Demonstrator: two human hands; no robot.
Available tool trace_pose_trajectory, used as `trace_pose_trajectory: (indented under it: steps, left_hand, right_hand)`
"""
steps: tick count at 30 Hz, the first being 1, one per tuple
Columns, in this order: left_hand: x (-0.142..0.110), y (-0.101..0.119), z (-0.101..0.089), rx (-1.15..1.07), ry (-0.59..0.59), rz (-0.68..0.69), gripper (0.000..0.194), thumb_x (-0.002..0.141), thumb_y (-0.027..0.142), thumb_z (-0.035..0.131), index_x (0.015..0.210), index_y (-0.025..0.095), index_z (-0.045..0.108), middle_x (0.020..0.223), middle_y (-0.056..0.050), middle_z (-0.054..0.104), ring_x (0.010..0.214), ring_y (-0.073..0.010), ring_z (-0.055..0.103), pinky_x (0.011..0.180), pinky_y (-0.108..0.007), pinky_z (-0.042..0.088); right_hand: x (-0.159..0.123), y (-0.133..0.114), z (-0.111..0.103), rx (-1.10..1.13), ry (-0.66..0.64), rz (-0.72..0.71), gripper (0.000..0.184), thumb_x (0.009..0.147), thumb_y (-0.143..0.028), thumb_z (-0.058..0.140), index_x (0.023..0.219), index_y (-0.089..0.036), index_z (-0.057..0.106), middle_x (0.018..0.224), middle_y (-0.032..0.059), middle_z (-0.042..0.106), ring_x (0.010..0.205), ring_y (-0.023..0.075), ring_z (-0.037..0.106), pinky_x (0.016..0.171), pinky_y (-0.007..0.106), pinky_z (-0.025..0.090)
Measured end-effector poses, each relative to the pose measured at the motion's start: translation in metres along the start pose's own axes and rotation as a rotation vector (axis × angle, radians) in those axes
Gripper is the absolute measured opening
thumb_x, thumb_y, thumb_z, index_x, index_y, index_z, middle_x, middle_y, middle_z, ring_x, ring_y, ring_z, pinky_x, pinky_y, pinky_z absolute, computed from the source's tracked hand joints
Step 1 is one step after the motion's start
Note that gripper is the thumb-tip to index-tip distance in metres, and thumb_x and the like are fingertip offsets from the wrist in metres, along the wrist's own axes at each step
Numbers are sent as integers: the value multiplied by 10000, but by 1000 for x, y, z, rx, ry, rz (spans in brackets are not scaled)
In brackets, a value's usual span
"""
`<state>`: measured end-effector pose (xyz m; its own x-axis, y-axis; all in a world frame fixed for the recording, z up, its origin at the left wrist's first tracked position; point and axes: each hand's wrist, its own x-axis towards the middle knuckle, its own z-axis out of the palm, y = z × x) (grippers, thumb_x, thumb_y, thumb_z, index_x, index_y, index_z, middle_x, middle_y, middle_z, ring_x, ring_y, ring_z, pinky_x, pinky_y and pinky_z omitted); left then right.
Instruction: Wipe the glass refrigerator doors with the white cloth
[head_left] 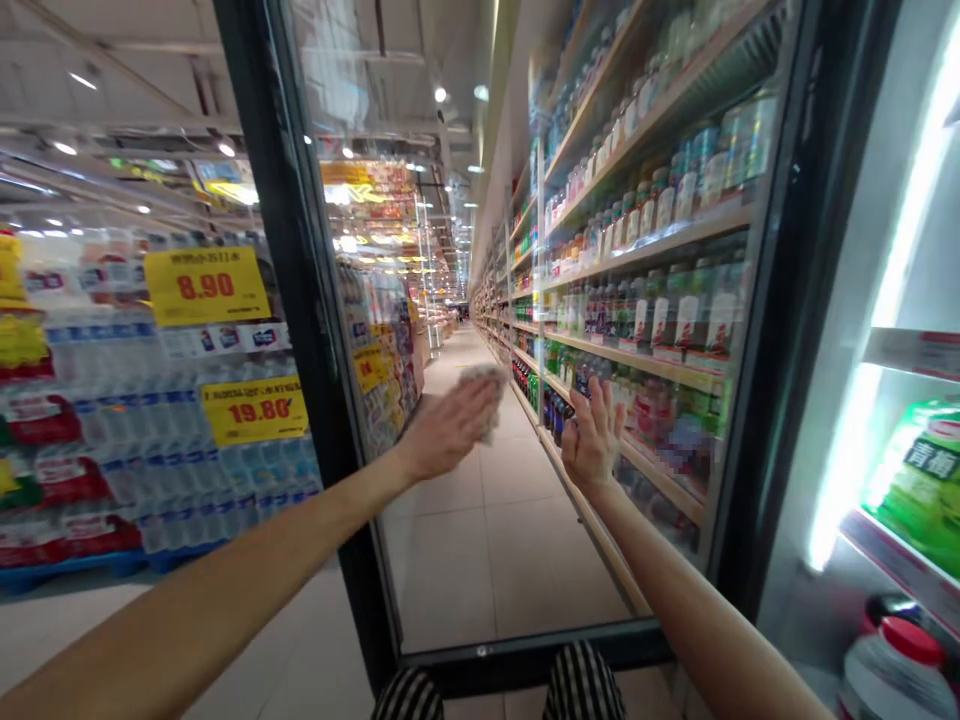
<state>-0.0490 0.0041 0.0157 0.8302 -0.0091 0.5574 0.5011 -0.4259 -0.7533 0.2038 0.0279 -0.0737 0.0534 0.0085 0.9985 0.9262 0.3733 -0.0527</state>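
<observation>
An open glass cooler door (465, 560) with a black frame stands in front of me. My left hand (450, 425) presses a pale cloth (487, 385) flat against the glass, fingers stretched over it. My right hand (592, 435) lies flat on the same pane just to the right, fingers spread and holding nothing. Both forearms reach out from the lower corners of the view.
Through the glass runs a supermarket aisle with drink shelves (645, 330) on the right. Stacked water packs with yellow price signs (206, 285) stand at the left. The lit cooler interior (907, 480) with green packs and a red-capped bottle (896, 670) is at the right. My striped knees (577, 685) show below.
</observation>
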Motion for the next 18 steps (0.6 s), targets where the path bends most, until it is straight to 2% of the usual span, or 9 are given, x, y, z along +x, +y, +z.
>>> trace_pose_trajectory:
  steps: [2, 3, 4, 7, 9, 13, 15, 16, 18]
  left_hand:
    - [-1, -3, -3, -20, -100, 168, 533, 849, 130, 389, 1366, 172, 266, 1453, -74, 290, 1365, -159, 176, 1123, -341, 245]
    - [1, -13, -7, -5, -95, 150, 516, 849, 150, 405, 1352, 161, 291, 1462, -77, 268, 1369, -170, 162, 1123, -346, 244]
    - [5, -26, -13, 27, -41, 56, 514, 841, 167, 428, 1340, 142, 308, 1479, -89, 219, 1377, -199, 130, 1125, -372, 239]
    - [25, -61, -24, 154, 259, -452, 549, 795, 168, 488, 1315, 95, 327, 1507, -122, 43, 1378, -298, 31, 1123, -496, 186]
    - [36, -62, -23, 159, 306, -537, 556, 787, 152, 485, 1315, 91, 320, 1508, -124, 10, 1376, -312, 10, 1120, -520, 170]
    - [43, -23, -8, 15, 87, -60, 528, 787, 139, 470, 1300, 123, 345, 1497, -112, 137, 1382, -268, 23, 1125, -456, 226]
    - [45, -20, -8, -10, 13, 116, 517, 794, 133, 456, 1299, 137, 346, 1475, -100, 225, 1383, -229, 61, 1128, -406, 247]
    - [47, -26, -10, -1, 8, 120, 519, 801, 139, 448, 1307, 134, 333, 1472, -100, 234, 1383, -221, 66, 1129, -393, 250]
    - [54, -48, -19, 54, 84, -69, 533, 816, 158, 435, 1330, 135, 298, 1491, -101, 169, 1384, -227, 30, 1141, -408, 223]
  right_hand:
    - [0, 0, -1, -1, -4, -1, 521, 814, -197, 400, 1331, -244, 357, 1441, 93, 331, 1360, 230, 230, 1080, 501, 196]
    - [0, 0, -2, 0, -5, -1, 525, 813, -194, 399, 1333, -246, 354, 1440, 93, 332, 1361, 232, 229, 1079, 503, 199]
    - [1, 0, -2, 0, -5, 0, 529, 812, -190, 398, 1336, -248, 350, 1440, 93, 334, 1360, 232, 230, 1078, 504, 201]
    - [1, -1, -2, -1, 0, -5, 531, 815, -185, 401, 1339, -249, 345, 1434, 98, 342, 1360, 234, 232, 1077, 507, 201]
    - [1, -1, -2, -5, 0, -8, 530, 819, -184, 404, 1341, -244, 339, 1432, 106, 343, 1358, 235, 235, 1075, 507, 204]
    - [1, -1, -4, -19, -15, -13, 543, 822, -189, 403, 1354, -258, 315, 1432, 105, 342, 1354, 242, 245, 1067, 509, 216]
    - [1, 2, -5, -26, -30, -29, 553, 822, -198, 406, 1361, -269, 302, 1432, 101, 344, 1352, 245, 250, 1066, 514, 213]
    - [1, 4, -6, -27, -35, -40, 556, 822, -200, 407, 1363, -271, 297, 1430, 100, 348, 1350, 244, 255, 1067, 517, 208]
    - [4, 8, -8, -29, -40, -60, 557, 826, -204, 407, 1367, -267, 292, 1425, 100, 356, 1348, 242, 261, 1071, 523, 196]
